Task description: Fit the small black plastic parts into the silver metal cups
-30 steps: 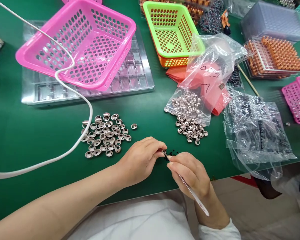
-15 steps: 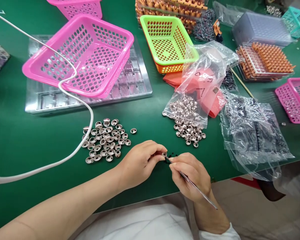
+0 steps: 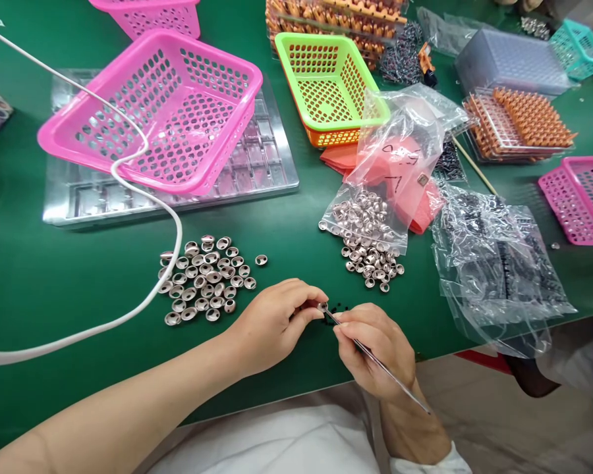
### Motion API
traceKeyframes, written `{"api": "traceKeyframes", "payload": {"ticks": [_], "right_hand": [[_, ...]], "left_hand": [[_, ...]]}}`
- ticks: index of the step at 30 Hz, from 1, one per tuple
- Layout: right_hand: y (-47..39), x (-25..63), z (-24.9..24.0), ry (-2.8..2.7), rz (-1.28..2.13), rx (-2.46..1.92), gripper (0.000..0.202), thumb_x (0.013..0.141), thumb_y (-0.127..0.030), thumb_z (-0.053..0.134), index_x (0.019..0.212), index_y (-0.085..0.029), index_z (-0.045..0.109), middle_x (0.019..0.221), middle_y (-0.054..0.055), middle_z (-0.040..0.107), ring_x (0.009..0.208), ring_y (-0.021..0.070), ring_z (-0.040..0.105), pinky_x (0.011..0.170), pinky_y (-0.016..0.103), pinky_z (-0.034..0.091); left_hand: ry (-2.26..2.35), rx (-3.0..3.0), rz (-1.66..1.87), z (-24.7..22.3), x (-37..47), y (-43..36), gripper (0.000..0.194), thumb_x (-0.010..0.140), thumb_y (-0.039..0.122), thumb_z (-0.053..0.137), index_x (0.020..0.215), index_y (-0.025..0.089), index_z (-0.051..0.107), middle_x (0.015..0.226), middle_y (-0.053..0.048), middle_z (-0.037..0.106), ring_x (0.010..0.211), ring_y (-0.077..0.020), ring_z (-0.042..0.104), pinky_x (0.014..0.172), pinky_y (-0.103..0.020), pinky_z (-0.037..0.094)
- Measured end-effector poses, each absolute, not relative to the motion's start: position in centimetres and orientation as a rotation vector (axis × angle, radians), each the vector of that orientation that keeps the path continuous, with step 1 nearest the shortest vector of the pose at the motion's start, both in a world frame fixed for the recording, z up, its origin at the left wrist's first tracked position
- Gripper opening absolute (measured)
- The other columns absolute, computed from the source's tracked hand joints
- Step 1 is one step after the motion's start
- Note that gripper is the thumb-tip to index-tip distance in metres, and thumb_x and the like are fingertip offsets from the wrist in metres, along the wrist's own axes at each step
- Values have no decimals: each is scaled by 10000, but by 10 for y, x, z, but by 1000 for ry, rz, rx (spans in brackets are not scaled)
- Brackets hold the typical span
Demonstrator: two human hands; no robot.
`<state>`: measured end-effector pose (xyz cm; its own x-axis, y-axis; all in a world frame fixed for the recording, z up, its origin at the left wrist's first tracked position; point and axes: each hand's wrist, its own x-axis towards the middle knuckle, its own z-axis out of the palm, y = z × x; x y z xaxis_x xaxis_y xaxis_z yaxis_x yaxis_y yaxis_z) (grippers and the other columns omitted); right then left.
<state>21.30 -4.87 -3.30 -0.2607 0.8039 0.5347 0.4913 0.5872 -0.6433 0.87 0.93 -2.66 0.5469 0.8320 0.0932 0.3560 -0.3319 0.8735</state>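
Between its thumb and fingertips my left hand (image 3: 277,324) pinches a small silvery metal ring (image 3: 323,307). My right hand (image 3: 377,345) holds a thin metal tool (image 3: 393,376) like a pen, its tip at the ring. Tiny black pieces (image 3: 342,308) lie on the green table (image 3: 277,227) just behind the fingertips. To the left of my left hand is a loose pile of metal rings (image 3: 207,276). More metal rings (image 3: 373,260) spill from a clear plastic bag (image 3: 400,155) behind my right hand.
A pink basket (image 3: 163,112) rests on a metal tray (image 3: 277,164), with a white cable (image 3: 175,230) across it. A green basket (image 3: 326,82) stands behind. On the right are a crumpled bag of dark parts (image 3: 499,257), orange parts (image 3: 534,118) and another pink basket (image 3: 570,197).
The whole view has shifted slightly. Both hands keep nearly the same pose, with the ring and the tool still held together.
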Motion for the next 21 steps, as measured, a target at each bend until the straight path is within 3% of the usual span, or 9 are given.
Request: {"api": "traceKeyframes", "payload": {"ticks": [14,21], "right_hand": [[-49,213,-34,-1923,402,-1112,293,886,-40,635,1129,-202,605,978,78,747,843,178,708,724,353,631],[-50,212,-34,-1909,397,-1100,307,862,-10,652,1119,-174,617,979,89,742,849,179,703,726,354,627]], "left_hand": [[957,1903,678,-27,9,10,127,941,88,581,1000,153,673,867,-35,730,804,-160,665,710,-257,526],[958,1896,680,-28,8,9,126,942,93,582,1001,157,673,859,-30,727,805,-160,662,723,-258,526]]}}
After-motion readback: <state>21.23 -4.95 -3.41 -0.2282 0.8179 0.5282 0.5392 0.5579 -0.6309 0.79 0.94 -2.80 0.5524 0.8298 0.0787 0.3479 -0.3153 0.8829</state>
